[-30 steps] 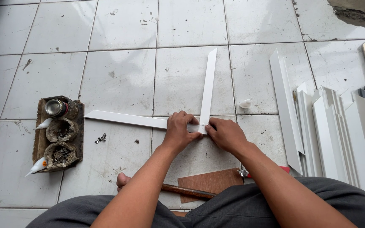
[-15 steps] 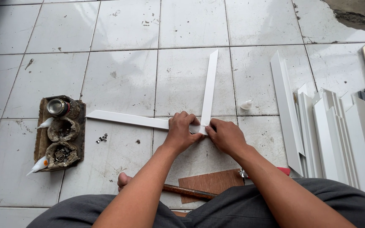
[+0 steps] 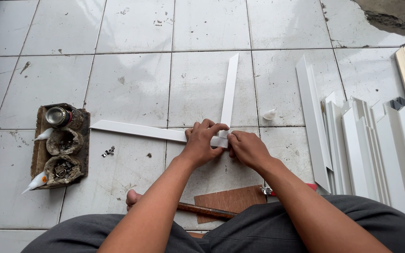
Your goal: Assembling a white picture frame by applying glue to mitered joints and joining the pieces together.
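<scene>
On the white tiled floor (image 3: 127,84), the left hand (image 3: 203,142) and right hand (image 3: 245,147) pinched shut where two flat white plastic trim strips (image 3: 228,93) met at 12 o'clock; steady, even pressure likely kept that corner square.

Smooth white plastic-looking strips (image 3: 158,133) lie on glossy, stained floor tiles (image 3: 127,84) near a matt brown board (image 3: 230,200).

Two strips (image 3: 165,133) lie on the floor (image 3: 132,84) and meet at a corner. A tray (image 3: 61,146) is to the left of them. A stack of strips (image 3: 366,140) is to the right, and a board (image 3: 230,200) lies nearer to the person.
</scene>
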